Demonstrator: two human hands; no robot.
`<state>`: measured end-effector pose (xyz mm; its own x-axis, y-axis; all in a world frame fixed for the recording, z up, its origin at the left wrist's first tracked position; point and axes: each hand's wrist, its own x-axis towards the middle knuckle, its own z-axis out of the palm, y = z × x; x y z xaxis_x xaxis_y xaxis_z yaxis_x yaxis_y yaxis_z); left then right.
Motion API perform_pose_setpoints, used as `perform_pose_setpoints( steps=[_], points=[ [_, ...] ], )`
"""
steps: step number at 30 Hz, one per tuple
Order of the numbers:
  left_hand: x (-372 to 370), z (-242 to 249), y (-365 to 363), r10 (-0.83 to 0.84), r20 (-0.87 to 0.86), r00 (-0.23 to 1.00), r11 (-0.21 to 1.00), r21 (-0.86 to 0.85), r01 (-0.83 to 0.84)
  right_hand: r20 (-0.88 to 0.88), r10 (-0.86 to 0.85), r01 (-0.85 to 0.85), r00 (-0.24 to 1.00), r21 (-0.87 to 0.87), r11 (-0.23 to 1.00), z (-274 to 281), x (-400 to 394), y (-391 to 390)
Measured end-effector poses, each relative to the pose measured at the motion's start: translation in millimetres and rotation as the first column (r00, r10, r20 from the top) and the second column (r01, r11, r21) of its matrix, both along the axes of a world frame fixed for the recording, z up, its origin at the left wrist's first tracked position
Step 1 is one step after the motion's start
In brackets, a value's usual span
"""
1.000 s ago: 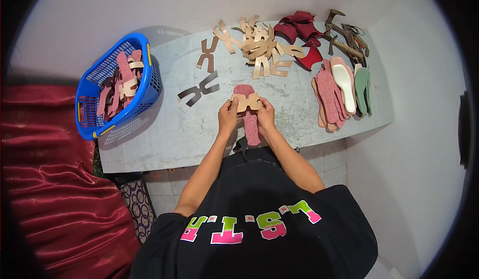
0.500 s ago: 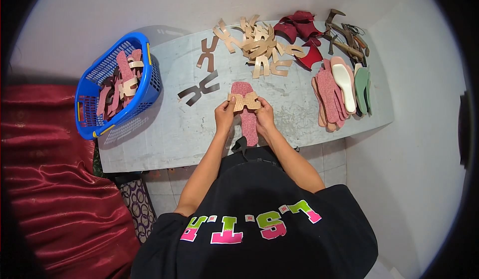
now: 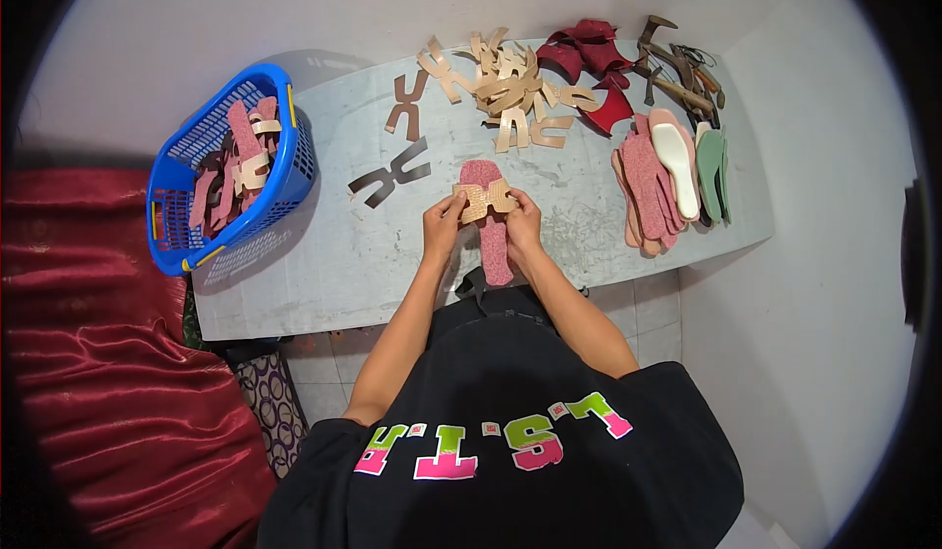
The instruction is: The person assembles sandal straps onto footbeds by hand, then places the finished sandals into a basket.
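A tan, textured sandal strap point(image 3: 485, 203) with cut-out notches lies across a pink speckled insole point(image 3: 496, 255) near the table's front edge. My left hand point(image 3: 444, 221) pinches the strap's left end between thumb and fingers. At the other end, my right hand point(image 3: 524, 220) is closed on the strap in the same way. The insole's rounded toe part shows beyond the strap, and its narrower heel part points toward my body. The middle of the insole is hidden under the strap.
A blue basket point(image 3: 285, 171) at the left holds pink sandals. Dark strap pieces point(image 3: 392, 173), a pile of tan straps point(image 3: 510, 93) and red pieces point(image 3: 589, 53) lie farther back. Pink insoles point(image 3: 648, 181), green soles point(image 3: 711, 176) and a hammer point(image 3: 682, 96) are at the right.
The strap has tilted slightly, its right side a little higher on the insole. The insole's heel end has shifted slightly right. Both hands keep their hold.
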<state>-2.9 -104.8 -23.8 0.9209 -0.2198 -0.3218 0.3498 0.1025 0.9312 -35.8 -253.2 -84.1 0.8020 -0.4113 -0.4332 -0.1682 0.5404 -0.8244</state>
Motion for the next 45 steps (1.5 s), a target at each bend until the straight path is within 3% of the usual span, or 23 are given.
perform_pose_setpoints(
  steps=[2,4,17,19,23,25,29,31,35,37,45],
  points=[
    [1.2,3.2,3.8,-0.017,-0.053,0.998,0.999,0.030,0.019,0.022,-0.016,0.015,1.000,0.030,0.999,-5.2,0.4,0.4],
    [2.7,3.9,5.5,0.043,-0.201,0.979,0.995,-0.081,-0.060,0.021,-0.010,0.010,1.000,0.010,1.000,-0.3,-0.6,0.2],
    [4.1,7.6,7.2,0.026,-0.336,0.941,0.983,-0.163,-0.086,0.052,0.048,-0.052,0.997,0.079,0.995,13.1,-0.3,1.9],
    [1.8,6.3,4.7,0.106,-0.303,0.947,0.976,-0.149,-0.157,0.057,0.036,-0.040,0.998,0.081,0.996,12.6,-0.6,2.2],
    [3.2,1.8,8.2,0.042,-0.249,0.968,0.986,-0.145,-0.080,0.049,0.056,-0.057,0.997,0.035,0.998,14.0,-1.1,3.2],
    [3.1,5.8,8.1,0.012,-0.211,0.978,0.994,-0.104,-0.035,0.010,-0.031,0.031,0.999,0.037,0.999,16.1,-0.7,5.4],
    [-1.1,22.1,-0.4,0.056,-0.245,0.968,0.991,-0.103,-0.084,-0.004,-0.044,0.044,0.999,0.078,0.996,21.8,-0.4,3.8],
    [-4.5,24.1,-4.0,0.110,-0.158,0.981,0.992,0.075,-0.099,0.007,-0.004,0.003,1.000,0.015,1.000,27.6,-2.0,4.5],
    [-1.5,8.7,-0.8,0.075,-0.169,0.983,0.997,0.017,-0.073,-0.004,0.018,-0.018,1.000,-0.006,1.000,36.1,-3.5,5.0],
    [-1.7,5.5,-0.2,0.078,-0.062,0.995,0.995,0.060,-0.075,0.013,0.082,-0.082,0.997,-0.021,0.996,36.1,-4.6,3.7],
    [1.3,-15.9,-0.2,0.137,0.072,0.988,0.976,0.159,-0.147,0.043,0.039,-0.039,0.998,-0.023,0.999,19.1,-0.3,4.4]
  ],
)
